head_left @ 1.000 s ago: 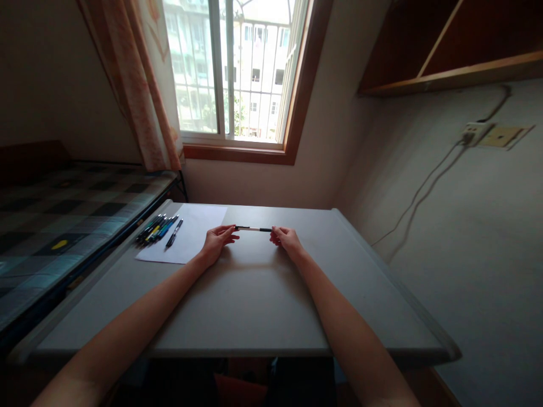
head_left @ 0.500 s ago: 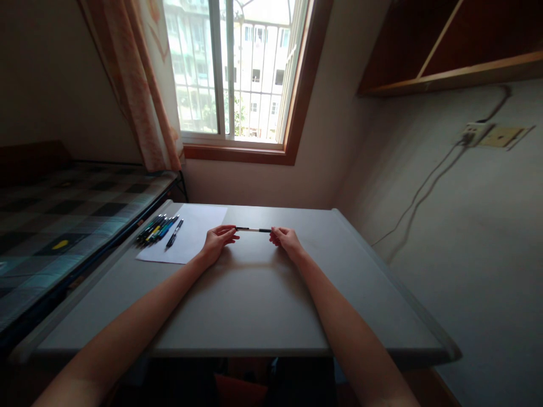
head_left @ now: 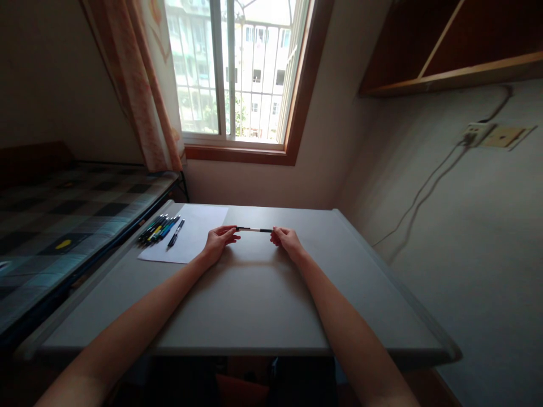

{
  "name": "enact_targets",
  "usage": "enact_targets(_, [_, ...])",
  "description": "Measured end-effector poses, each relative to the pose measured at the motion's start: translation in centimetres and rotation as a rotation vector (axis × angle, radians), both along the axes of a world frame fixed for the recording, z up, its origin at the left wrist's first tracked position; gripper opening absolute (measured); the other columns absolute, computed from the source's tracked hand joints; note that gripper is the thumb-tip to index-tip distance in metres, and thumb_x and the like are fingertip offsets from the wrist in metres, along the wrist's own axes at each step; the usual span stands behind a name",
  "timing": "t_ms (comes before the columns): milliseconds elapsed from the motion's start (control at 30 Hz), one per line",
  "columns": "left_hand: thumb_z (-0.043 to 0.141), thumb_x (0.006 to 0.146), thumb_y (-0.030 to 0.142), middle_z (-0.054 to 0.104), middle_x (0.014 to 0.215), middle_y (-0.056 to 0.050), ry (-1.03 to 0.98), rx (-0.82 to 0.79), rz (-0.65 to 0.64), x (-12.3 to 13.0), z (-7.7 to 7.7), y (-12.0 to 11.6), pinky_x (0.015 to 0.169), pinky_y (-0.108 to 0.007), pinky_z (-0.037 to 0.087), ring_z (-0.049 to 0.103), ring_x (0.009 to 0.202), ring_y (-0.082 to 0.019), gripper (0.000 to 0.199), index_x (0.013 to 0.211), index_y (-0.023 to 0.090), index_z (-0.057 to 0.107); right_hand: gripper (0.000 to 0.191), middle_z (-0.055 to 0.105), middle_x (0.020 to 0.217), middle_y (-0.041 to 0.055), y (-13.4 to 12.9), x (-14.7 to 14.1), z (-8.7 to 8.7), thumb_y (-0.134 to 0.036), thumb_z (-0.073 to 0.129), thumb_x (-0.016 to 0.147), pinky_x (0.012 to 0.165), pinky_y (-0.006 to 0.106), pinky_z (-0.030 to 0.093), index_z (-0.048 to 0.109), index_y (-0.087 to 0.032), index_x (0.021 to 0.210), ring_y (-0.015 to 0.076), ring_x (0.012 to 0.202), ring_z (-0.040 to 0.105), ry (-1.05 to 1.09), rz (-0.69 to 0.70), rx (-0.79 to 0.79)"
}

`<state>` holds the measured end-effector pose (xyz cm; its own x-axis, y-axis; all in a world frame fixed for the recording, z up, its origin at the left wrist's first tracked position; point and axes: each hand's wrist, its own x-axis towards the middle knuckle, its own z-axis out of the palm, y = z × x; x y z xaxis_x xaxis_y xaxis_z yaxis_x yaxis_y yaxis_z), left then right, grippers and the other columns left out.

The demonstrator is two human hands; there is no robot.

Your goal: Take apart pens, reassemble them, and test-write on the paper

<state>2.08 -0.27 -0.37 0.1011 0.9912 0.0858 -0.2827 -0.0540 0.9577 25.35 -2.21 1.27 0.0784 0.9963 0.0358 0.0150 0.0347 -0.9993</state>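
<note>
A pen (head_left: 254,229) with a clear barrel and black ends is held level above the table, stretched between both hands. My left hand (head_left: 218,239) pinches its clip end between thumb and fingertips. The dark grip end sits between the closed fingers of my right hand (head_left: 285,239). To the left, a sheet of white paper (head_left: 203,217) lies on the table. A heap of several pens (head_left: 156,230) rests on the paper's left side. Beside the heap, one dark pen (head_left: 176,233) lies apart on the sheet.
The light grey table (head_left: 254,316) has raised edges. A bed with a checked mattress (head_left: 85,198) stands along its left side. Behind the table are a window (head_left: 250,73) and an orange curtain (head_left: 139,85). On the right wall, a cable (head_left: 418,195) hangs from a socket (head_left: 479,133).
Nearly everything is the same. Both hands keep hold of the pen, and the whole view has shifted very slightly.
</note>
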Motion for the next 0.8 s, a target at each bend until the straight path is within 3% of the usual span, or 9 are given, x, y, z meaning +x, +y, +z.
enact_targets(800, [0.073, 0.063, 0.04, 0.068, 0.092, -0.012, 0.022, 0.02, -0.032, -0.01, -0.57, 0.59, 0.061, -0.026, 0.05, 0.066, 0.067, -0.016, 0.04, 0.088, 0.011, 0.064, 0.043, 0.059, 0.047, 0.0043, 0.23, 0.13, -0.43, -0.053, 0.063, 0.067, 0.043, 0.022, 0.039, 0.059, -0.012, 0.054, 0.0086, 0.04, 0.048, -0.004, -0.014, -0.017])
